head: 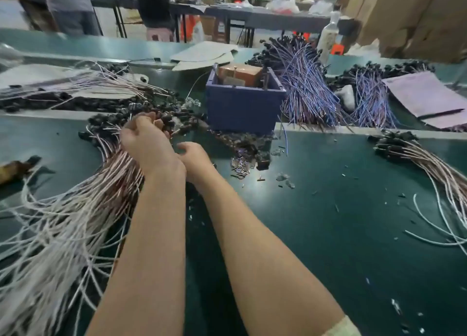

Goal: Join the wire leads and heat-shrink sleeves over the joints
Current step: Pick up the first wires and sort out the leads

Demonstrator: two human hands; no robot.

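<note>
A big fan of white wire leads point(75, 209) with black ends point(177, 115) lies on the left of the green table point(328, 234). My left hand point(146, 143) reaches into the black ends, back of the hand up. Its fingers curl into the pile and seem to pinch a lead, though the fingertips are hidden. My right hand point(195, 158) hovers just to the right, fingers loosely curled, holding nothing. A small heap of short sleeve pieces point(240, 165) lies to the right of my right hand.
A blue box point(242, 108) stands behind the hands. Bundles of blue-purple leads point(308, 88) lie at the back right, beside pink paper point(429, 95). Another white-lead bundle point(429, 163) is at the right edge. A brown-handled tool point(15, 167) lies far left.
</note>
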